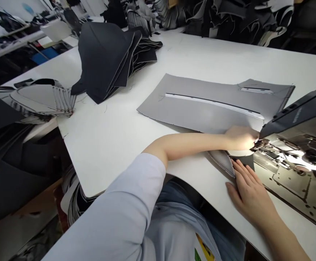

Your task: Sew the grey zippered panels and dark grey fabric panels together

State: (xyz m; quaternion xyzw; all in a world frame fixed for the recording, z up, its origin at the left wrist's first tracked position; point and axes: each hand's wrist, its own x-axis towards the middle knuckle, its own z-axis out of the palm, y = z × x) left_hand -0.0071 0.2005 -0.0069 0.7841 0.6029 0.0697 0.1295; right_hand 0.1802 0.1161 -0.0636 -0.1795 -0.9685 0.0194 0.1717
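Observation:
A large grey fabric panel point(190, 108) with two white-edged slits lies on the table and reaches to the sewing machine point(296, 137). Beside the needle area, my left hand point(239, 137) is curled closed at the panel's near edge; its fingertips are partly lost in the lamp glare. My right hand point(250, 192) lies flat on the table front, fingers stretched out, tips touching a dark fabric piece point(244, 161). A folded, seamed grey edge point(223, 163) shows below my left forearm, next to my right fingertips.
A stack of dark fabric pieces point(103, 58) lies at the table's far left. More cut pieces point(35, 99) are bundled beyond the left edge. The white table point(106, 145) has a curved front edge by my body. Heaped material point(228, 18) stands behind.

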